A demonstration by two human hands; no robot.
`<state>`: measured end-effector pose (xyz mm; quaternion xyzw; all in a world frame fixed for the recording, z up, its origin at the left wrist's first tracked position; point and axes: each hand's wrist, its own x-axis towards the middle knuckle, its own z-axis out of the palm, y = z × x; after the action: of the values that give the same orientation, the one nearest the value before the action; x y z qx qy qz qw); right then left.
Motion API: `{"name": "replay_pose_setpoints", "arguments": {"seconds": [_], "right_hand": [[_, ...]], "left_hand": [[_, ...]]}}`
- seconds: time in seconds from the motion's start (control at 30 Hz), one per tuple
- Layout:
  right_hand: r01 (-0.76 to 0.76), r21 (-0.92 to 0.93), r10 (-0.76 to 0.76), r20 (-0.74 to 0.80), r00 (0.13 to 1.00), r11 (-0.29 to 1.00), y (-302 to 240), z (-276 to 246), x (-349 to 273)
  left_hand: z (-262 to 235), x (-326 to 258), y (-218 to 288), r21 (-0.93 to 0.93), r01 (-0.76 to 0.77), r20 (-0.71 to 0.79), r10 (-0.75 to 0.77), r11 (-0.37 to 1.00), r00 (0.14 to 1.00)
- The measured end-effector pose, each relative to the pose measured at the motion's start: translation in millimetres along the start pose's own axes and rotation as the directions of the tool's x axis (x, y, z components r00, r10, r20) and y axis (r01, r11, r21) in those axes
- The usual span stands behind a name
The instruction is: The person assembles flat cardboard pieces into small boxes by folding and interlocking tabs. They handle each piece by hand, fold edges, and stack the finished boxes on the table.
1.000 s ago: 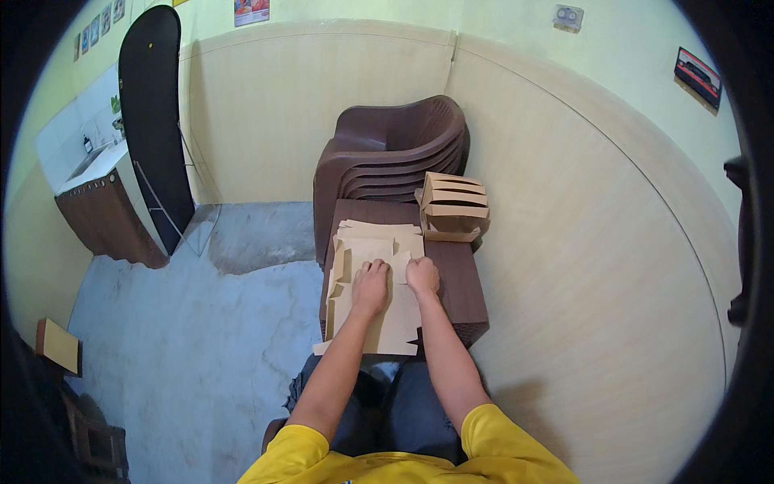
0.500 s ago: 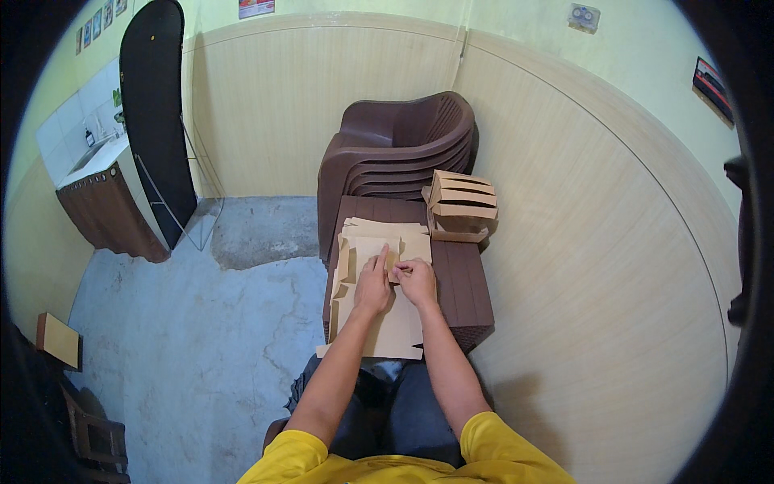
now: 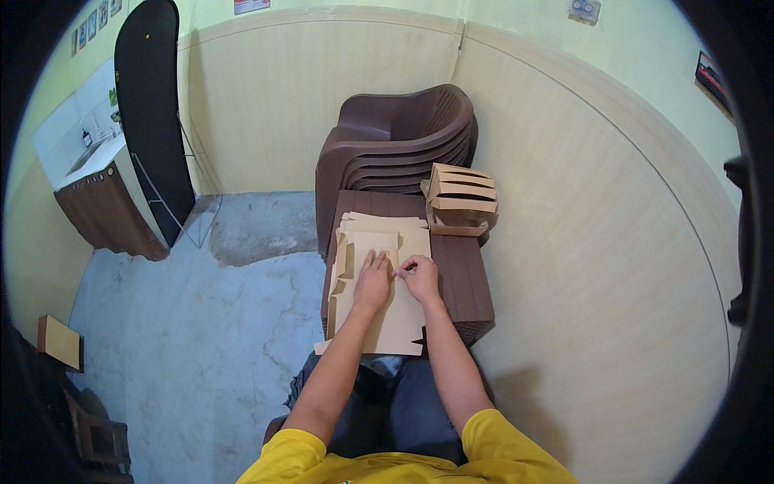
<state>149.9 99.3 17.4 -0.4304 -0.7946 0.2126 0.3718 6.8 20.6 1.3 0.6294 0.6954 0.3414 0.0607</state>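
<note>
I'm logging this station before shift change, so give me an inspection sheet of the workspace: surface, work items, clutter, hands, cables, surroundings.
Surface: dark brown table, mostly covered on its left half.
Work items: flat tan cardboard blanks stacked on the table, overhanging its near edge; folded cardboard boxes piled at the far right corner.
Clutter: nothing seen on the table besides the cardboard.
Hands: left hand flat on the top blank; right hand pinching a flap beside it.
Cables: nothing seen.
Surroundings: stacked brown plastic chairs behind the table, black board leaning on the wall, counter with sink at left, bare concrete floor.
</note>
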Motion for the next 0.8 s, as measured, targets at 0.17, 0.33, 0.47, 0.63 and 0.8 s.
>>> {"name": "replay_pose_setpoints", "arguments": {"seconds": [0.17, 0.33, 0.47, 0.63, 0.8], "right_hand": [[-0.131, -0.153, 0.102, -0.183, 0.978, 0.98, -13, 20, 7], [-0.401, -0.284, 0.36, -0.186, 0.914, 0.871, -29, 20, 32], [-0.455, -0.367, 0.427, -0.159, 0.89, 0.811, -35, 14, 48], [-0.441, -0.431, 0.442, -0.103, 0.891, 0.788, -34, 6, 51], [-0.241, -0.369, 0.277, 0.049, 0.96, 0.898, -29, -30, 17]], "left_hand": [[3, -1, -1, 0.012, -0.027, 0.024, 0.027, 1.0, 0.999], [4, 0, -4, -0.02, -0.039, 0.031, 0.039, 0.999, 0.999], [7, 1, -9, -0.085, -0.059, -0.012, 0.058, 0.995, 0.998], [5, -2, -5, -0.09, -0.081, -0.075, 0.075, 0.993, 0.994], [-2, -4, 5, -0.061, -0.005, -0.025, 0.004, 0.998, 1.0]]}}
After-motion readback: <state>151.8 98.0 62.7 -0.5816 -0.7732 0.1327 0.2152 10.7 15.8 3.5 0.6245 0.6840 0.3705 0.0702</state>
